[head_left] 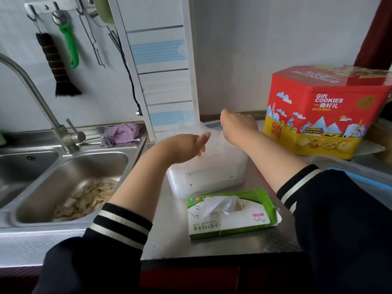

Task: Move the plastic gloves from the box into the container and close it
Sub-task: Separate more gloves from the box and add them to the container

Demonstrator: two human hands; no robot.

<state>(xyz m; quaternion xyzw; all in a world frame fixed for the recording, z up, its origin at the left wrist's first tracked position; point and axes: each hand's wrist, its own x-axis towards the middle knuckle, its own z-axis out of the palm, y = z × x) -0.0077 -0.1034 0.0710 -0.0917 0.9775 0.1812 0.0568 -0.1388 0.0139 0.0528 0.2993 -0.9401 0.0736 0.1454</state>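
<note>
In the head view, two hands are held over a translucent white container (206, 166) on a steel counter (169, 234). The left hand (184, 148) is stretched flat, fingers straight, resting on thin clear plastic gloves (191, 129) heaped in the container's open top. The right hand (237, 127) is curled, knuckles up, at the container's far right corner; whether anything is pinched in it cannot be told.

Just in front of both hands, nearer the person, lies the green and white glove box (232, 215). It lies flat, its long axis running left to right between the forearms, tilted slightly. Its slot faces up, and one clear glove (224, 205) is puffed out of it.

The gloves are judged very light, limp and slippery; a pinch on the raised tuft at the slot seems best.

A red cookie tin (326, 111) stands beyond the right hand; a sink (70, 183) lies beside the left forearm.
</note>
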